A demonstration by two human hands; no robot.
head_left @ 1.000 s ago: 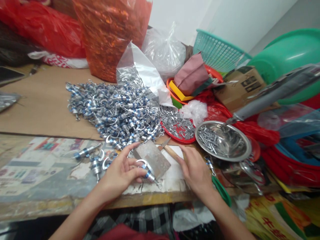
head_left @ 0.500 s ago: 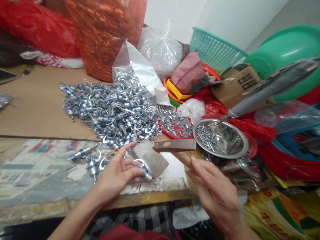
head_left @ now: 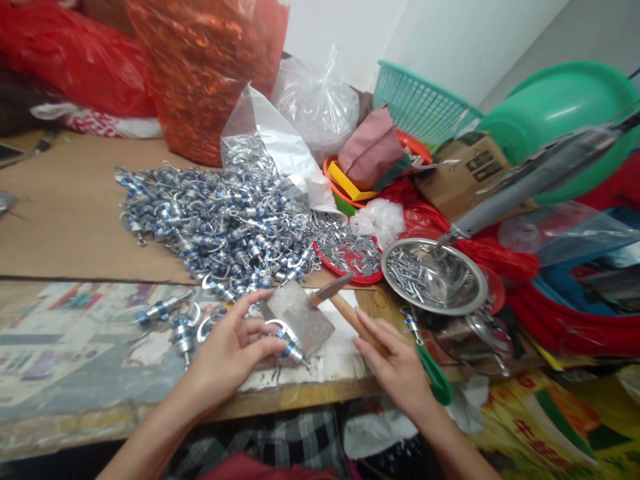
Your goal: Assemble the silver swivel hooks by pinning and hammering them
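On the worktable (head_left: 295, 398), close to its front edge, a flat metal block (head_left: 316, 325) lies on a white sheet (head_left: 345, 353), turned a little askew. The left hand (head_left: 234, 343) holds one blue and silver fitting (head_left: 294, 351) between thumb and fingers, with its curved hook at the far end and its ring at the near end; this fitting is at the near side of the block, and whether it touches the block I cannot tell. The right hand (head_left: 399, 365) grasps the wooden handle of a hammer (head_left: 350, 319), whose head is over the block's right edge; contact between these two is unclear. Left of the left hand, loose fittings (head_left: 183, 337) lie on a printed covering (head_left: 50, 347). Behind the hands, a big pile of similar fittings (head_left: 225, 227) spreads over a cardboard sheet (head_left: 65, 220). To the right of this pile are a red plate (head_left: 369, 279) with small metal pieces (head_left: 345, 248) and a steel bowl (head_left: 460, 283) with pins (head_left: 407, 275).
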